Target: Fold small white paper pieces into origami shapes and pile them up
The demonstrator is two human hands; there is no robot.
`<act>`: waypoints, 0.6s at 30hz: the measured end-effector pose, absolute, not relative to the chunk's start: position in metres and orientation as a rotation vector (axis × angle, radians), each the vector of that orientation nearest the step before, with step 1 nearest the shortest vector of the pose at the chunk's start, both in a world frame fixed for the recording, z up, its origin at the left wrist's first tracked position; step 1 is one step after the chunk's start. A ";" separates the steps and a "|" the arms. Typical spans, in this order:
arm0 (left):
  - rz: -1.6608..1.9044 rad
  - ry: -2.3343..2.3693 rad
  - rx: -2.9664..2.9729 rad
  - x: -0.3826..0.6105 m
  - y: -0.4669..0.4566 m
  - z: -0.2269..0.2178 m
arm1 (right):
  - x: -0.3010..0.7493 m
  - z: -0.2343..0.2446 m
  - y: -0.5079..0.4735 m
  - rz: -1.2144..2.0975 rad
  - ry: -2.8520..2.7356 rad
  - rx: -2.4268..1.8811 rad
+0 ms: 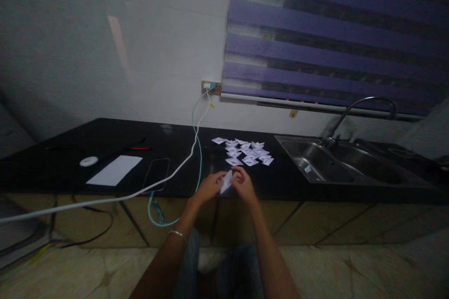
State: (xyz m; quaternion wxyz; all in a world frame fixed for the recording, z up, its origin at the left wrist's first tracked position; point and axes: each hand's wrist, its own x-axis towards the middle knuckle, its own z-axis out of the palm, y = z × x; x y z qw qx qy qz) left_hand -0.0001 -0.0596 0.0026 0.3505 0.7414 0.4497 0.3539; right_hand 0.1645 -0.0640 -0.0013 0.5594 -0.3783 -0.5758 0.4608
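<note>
A glossy black worktop carries a steel sink near its right end. A cluster of folded white paper pieces lies mid-worktop. At the front edge, the left hand and right hand both pinch one small folded paper.
</note>
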 end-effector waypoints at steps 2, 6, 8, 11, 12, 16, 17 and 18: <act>0.931 1.255 1.978 0.003 -0.062 0.003 | 0.164 -0.003 -0.064 1.076 -1.362 -0.883; 0.946 1.284 2.003 0.007 -0.062 0.005 | 0.163 -0.004 -0.064 1.026 -1.381 -0.853; 0.972 1.280 1.946 0.007 -0.059 0.004 | 0.159 -0.004 -0.065 0.950 -1.394 -0.896; 1.040 1.231 1.880 0.005 -0.054 0.000 | 0.153 -0.003 -0.066 0.819 -1.465 -0.992; 1.070 1.186 1.864 0.004 -0.052 -0.002 | 0.152 -0.002 -0.066 0.781 -1.490 -1.009; 1.155 0.992 1.703 0.002 -0.046 -0.008 | 0.153 -0.003 -0.063 0.665 -1.517 -0.975; 1.153 0.957 1.645 0.001 -0.045 -0.009 | 0.154 -0.004 -0.062 0.654 -1.520 -0.951; 1.143 0.921 1.591 0.000 -0.044 -0.009 | 0.156 -0.005 -0.060 0.647 -1.518 -0.926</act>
